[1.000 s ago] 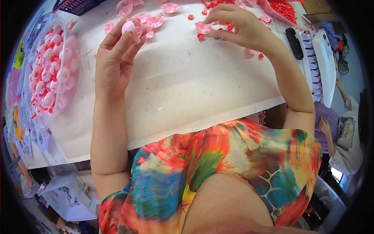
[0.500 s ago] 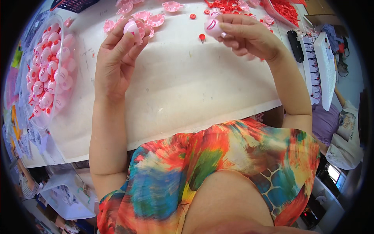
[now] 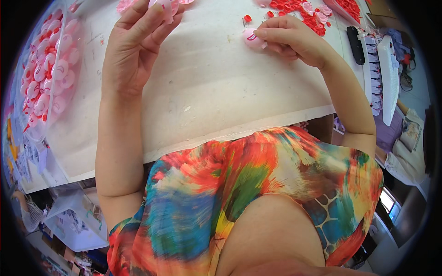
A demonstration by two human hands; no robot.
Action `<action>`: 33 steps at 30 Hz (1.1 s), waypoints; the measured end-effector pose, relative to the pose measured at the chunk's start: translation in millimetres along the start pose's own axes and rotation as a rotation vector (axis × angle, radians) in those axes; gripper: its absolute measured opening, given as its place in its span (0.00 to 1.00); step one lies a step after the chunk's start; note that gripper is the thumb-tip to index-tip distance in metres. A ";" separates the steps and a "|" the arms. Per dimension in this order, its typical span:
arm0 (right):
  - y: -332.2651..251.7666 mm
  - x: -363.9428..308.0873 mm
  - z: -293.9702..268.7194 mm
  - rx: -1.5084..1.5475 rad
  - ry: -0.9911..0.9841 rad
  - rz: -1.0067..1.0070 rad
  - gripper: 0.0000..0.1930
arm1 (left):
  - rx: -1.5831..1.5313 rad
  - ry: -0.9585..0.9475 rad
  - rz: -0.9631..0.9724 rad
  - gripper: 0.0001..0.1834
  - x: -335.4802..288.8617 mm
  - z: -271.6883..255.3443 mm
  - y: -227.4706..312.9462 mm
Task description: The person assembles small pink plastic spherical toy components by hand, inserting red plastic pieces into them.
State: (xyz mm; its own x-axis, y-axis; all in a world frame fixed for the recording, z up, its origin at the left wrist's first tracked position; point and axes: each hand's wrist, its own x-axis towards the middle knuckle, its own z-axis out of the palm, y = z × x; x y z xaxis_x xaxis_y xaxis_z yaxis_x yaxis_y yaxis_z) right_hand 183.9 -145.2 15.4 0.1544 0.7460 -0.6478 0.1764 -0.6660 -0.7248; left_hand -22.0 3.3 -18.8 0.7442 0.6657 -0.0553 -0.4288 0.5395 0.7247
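My left hand (image 3: 131, 55) is raised over the far left of the table, its thumb and fingers closed on a pink plastic shell (image 3: 168, 6), partly cut off by the upper rim. To the right, my right hand (image 3: 301, 43) pinches a rounded pale pink shell (image 3: 251, 40) bearing a dark pink curved mark. Just beyond that shell lies a small red cap (image 3: 247, 18) with a thin stem. The two shells are held well apart.
A clear plastic tub (image 3: 57, 69) full of pink balls with red parts stands at the left. Red caps (image 3: 315, 23) lie heaped at the far right, near a pink tray (image 3: 338, 11) of red pieces. A black object (image 3: 355, 45) and a white rack (image 3: 388, 80) line the right edge.
The whole view has shifted, so the table sits higher in the picture. Against the table, my right hand has come nearer to me with its shell. Both hands keep their grip.
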 end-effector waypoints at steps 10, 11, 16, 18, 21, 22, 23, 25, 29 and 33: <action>-3.2 -19.0 29.2 -0.801 0.602 -0.469 0.15 | 0.062 -0.069 -0.028 0.24 -0.8 -19.9 -0.6; 5.1 -13.6 26.5 -0.787 0.569 -0.568 0.15 | 0.064 -0.074 -0.032 0.24 -0.8 -18.7 0.0; 1.2 -13.1 27.7 -0.815 0.546 -0.617 0.12 | 0.150 -0.062 -0.033 0.24 -3.6 -7.3 0.7; 2.4 -12.0 25.9 -0.827 0.580 -0.658 0.11 | 0.151 -0.061 -0.039 0.24 -5.7 -11.2 0.4; 9.5 -9.9 18.0 -0.838 0.517 -0.678 0.11 | 0.142 -0.056 -0.037 0.22 -11.2 1.3 3.3; 9.6 -10.1 18.3 -0.861 0.510 -0.663 0.11 | 0.123 -0.051 -0.042 0.21 -10.9 6.7 1.9; 9.4 -10.3 18.4 -0.884 0.505 -0.649 0.11 | 0.103 -0.063 -0.047 0.21 -10.5 6.2 -0.5; 8.9 -10.5 18.1 -0.879 0.492 -0.647 0.11 | 0.109 -0.076 -0.038 0.21 -12.4 9.0 -1.7; -0.2 -14.3 16.2 -0.714 0.422 -0.633 0.12 | 0.223 -0.136 -0.019 0.24 -15.8 10.2 -2.5; -16.6 -17.0 21.6 -0.076 0.288 -0.763 0.16 | 0.222 -0.123 0.015 0.23 -14.4 16.8 -16.1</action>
State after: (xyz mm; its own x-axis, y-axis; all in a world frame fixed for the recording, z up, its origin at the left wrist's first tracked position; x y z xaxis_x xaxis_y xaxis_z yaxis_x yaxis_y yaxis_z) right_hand 157.4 -146.9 33.4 0.2070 0.9721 0.1102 0.3980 0.0192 -0.9172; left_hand -17.3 -23.7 -18.2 0.8013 0.5975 0.0306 -0.3273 0.3949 0.8584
